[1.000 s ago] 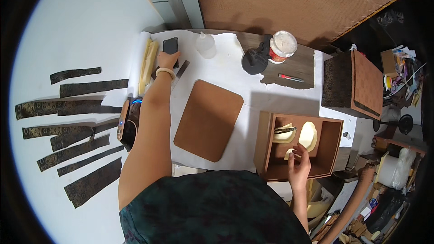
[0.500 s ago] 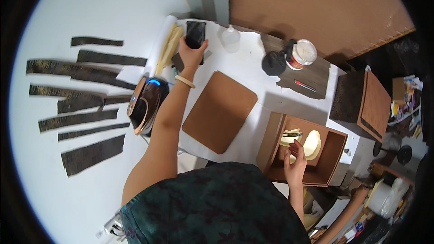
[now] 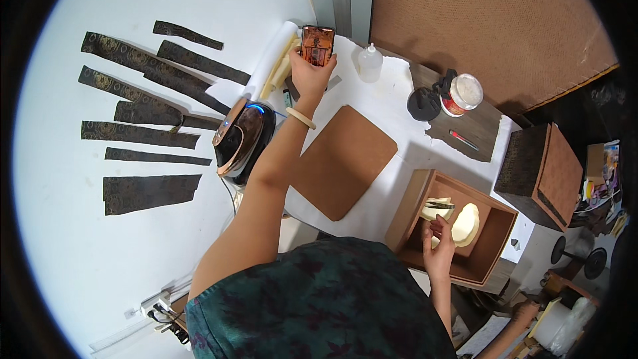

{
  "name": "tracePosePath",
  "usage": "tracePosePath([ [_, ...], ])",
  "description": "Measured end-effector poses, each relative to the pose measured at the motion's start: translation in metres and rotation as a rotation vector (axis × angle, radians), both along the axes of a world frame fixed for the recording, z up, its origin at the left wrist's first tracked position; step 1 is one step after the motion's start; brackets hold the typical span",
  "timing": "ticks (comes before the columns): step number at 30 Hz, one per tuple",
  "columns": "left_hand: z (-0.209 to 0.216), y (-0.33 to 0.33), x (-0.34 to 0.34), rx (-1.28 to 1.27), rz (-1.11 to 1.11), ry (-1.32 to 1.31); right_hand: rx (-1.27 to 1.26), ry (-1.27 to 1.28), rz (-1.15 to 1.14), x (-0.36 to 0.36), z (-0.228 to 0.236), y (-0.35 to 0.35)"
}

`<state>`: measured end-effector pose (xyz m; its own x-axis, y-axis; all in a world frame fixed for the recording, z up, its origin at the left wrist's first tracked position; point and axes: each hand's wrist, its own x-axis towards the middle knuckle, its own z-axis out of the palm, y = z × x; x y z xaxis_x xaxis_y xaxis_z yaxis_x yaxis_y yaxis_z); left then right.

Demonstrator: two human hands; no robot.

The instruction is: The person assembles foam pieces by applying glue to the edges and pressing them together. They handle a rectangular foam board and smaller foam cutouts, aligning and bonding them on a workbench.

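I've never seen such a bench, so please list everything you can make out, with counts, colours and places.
Phone: one, black and orange, upper middle
Open box: one, brown, lower right
Cream pieces: at least two, cream, inside it
Table: one, white-covered, centre
Board: one, brown, on it
Strips: several, dark patterned, left
Appliance: one, black and copper, left
Roll: one, white, left of phone
Bottle: one, translucent, back
Tub: one, white and red, back
Round object: one, black, beside tub
Slim tool: one, red and grey, before tub
Patterned box: one, dark, far right
Panel: one, brown, behind
Clutter: uncountable, mixed, far right
Garment: one, dark green, bottom
Left hand: one, fingers gripping phone
Right hand: one, over open box
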<state>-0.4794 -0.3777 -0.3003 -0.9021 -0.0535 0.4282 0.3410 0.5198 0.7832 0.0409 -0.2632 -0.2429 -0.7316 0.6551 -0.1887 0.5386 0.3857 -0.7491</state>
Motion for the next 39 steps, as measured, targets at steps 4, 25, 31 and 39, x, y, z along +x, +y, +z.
tracePosePath([
  [4,0.000,0.008,-0.007,0.001,-0.008,-0.028,0.005,-0.010,0.003,0.000,-0.005,-0.004],
  [25,-0.055,0.039,-0.081,-0.092,-0.052,-0.100,-0.007,-0.091,-0.088,-0.028,-0.023,-0.007],
  [31,-0.173,0.014,-0.170,-0.344,-0.030,-0.137,0.054,-0.089,-0.102,-0.018,-0.018,-0.003],
  [39,-0.173,0.013,-0.187,-0.965,-0.025,-0.514,0.208,-0.253,-0.188,0.036,-0.001,0.011],
])
